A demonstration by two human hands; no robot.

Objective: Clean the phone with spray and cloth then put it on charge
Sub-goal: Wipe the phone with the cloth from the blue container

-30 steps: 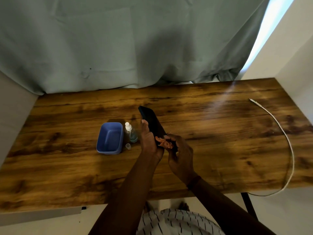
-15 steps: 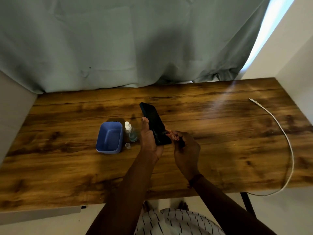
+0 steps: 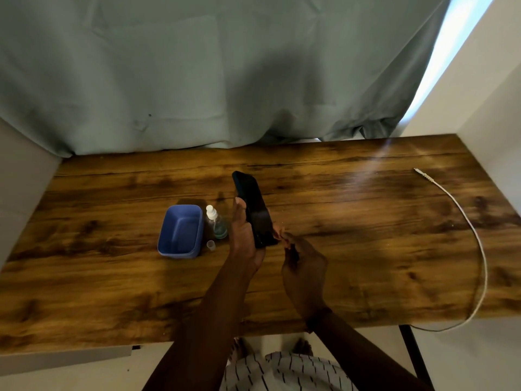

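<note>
My left hand (image 3: 244, 235) grips a black phone (image 3: 253, 207) by its lower half and holds it upright and tilted above the wooden table (image 3: 366, 235). Just right of the phone's bottom corner, my right hand (image 3: 304, 269) has its fingers curled round a small dark cloth (image 3: 293, 253), which is mostly hidden in the hand. A small clear spray bottle (image 3: 216, 224) with a white nozzle stands left of my left hand. Its clear cap (image 3: 210, 245) lies in front of it. A white charging cable (image 3: 468, 221) curves along the table's right side.
A blue plastic tub (image 3: 180, 231) sits left of the spray bottle. A grey-green curtain (image 3: 197, 80) hangs behind the table and white walls close in on both sides. The cable runs off the front right edge.
My right hand has slid down and to the right off the phone's lower end. The phone has tipped a little more upright in my left hand.
</note>
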